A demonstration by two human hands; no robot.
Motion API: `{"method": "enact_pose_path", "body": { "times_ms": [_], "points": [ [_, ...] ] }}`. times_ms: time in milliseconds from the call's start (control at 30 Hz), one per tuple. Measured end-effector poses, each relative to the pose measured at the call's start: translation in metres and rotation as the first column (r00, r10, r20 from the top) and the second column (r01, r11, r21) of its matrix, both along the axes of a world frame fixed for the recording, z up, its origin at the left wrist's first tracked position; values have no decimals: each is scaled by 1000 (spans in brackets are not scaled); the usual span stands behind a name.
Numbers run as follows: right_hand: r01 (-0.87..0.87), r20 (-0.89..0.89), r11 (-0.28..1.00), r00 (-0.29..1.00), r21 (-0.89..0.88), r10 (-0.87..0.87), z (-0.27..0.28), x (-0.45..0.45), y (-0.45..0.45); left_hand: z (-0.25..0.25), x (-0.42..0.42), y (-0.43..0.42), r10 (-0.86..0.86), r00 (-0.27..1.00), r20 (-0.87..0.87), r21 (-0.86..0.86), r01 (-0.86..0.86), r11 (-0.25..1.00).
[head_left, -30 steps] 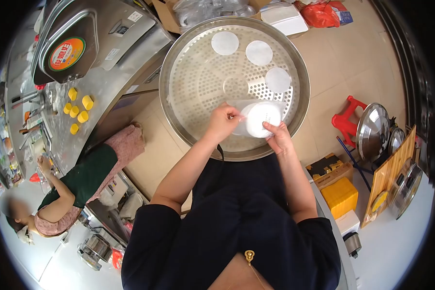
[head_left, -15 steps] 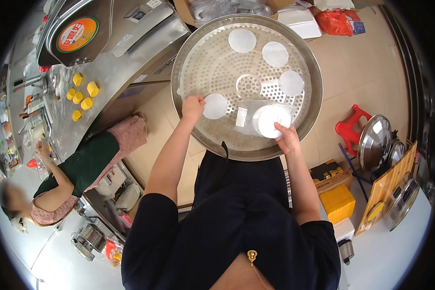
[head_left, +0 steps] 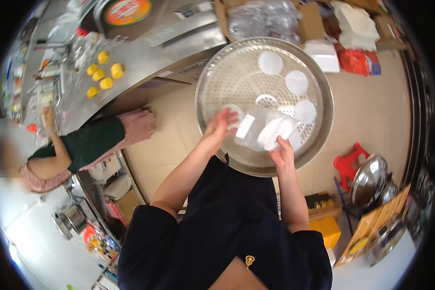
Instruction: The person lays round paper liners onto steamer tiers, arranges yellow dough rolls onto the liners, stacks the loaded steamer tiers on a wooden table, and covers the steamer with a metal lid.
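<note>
Since the earlier frame, the left hand (head_left: 221, 124) has moved inward toward the packet of white discs (head_left: 270, 134), its fingers now loosely spread (blurred, so contact is unclear) over part of the left disc (head_left: 233, 108). The right hand (head_left: 282, 153) still grips that packet above the perforated tray (head_left: 223, 87). Three other discs (head_left: 296, 82) lie where they were, along the tray's far and right side.

A hand could pass over the far half of the tray (head_left: 227, 77). Nearer, the left hand (head_left: 221, 125), right hand (head_left: 282, 154) and bag (head_left: 266, 131) stand in the way.
</note>
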State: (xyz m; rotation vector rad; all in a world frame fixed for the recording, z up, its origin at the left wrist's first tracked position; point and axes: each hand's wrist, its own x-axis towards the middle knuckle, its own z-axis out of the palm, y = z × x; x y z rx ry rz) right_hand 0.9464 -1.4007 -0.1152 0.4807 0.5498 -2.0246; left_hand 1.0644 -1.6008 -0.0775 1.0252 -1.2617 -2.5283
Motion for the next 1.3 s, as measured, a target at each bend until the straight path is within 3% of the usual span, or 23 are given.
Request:
{"method": "enact_pose_path", "body": {
  "times_ms": [33, 133, 233, 267, 367, 400, 533, 667, 767, 933, 1067, 1167, 1233, 1267, 1300],
  "points": [
    [-21, -8, 995, 1000, -96, 21, 2, 1, -14, 18, 8, -1, 36, 988, -147, 203, -5, 979],
    [-167, -18, 982, 986, -84, 166, 4, 4, -77, 46, 29, -19, -83, 946, -312, -52, 71, 996],
    [-266, -121, 963, 958, -33, 261, 25, 15, -149, 65, 36, -53, -61, 998, 17, -498, 61, 865],
    [-307, -151, 952, 940, 12, 305, 27, 19, -171, 63, 37, -70, 22, 996, 87, -592, 34, 805],
    [-353, -226, 922, 896, 159, 382, 33, 24, -238, 46, 47, -137, 174, 967, 186, -348, -101, 932],
    [-361, -238, 907, 881, 217, 408, 33, 28, -256, 35, 49, -154, 259, 959, 113, -409, -193, 892],
    [-330, -339, 882, 831, 337, 441, 16, 31, -309, 21, 56, -218, 217, 954, 208, -393, -121, 912],
    [-211, -369, 872, 844, 441, 390, 17, 27, -344, 19, 61, -254, 63, 970, 234, -289, 8, 957],
    [-116, -383, 825, 844, 553, 375, 12, 6, -359, 20, 73, -265, 152, 972, 177, -293, -96, 951],
    [-49, -413, 808, 840, 587, 351, 2, -10, -368, 12, 96, -282, 231, 956, 179, -396, -145, 907],
    [63, -458, 749, 824, 660, 334, -14, -13, -383, 15, 94, -306, 350, 920, 177, -540, -207, 816],
    [112, -462, 662, 800, 741, 382, -18, -27, -394, 2, 105, -336, 454, 887, 89, -774, -225, 592],
    [155, -486, 634, 783, 758, 389, -19, -37, -400, 3, 117, -359, 512, 854, 94, -901, -146, 408],
    [200, -535, 654, 764, 729, 362, -46, -47, -399, 5, 122, -371, 544, 833, 99, -944, -94, 316],
    [269, -588, 631, 718, 727, 372, -46, -47, -400, 9, 128, -384, 531, 827, 184, -962, 41, 270]
  ]
}}
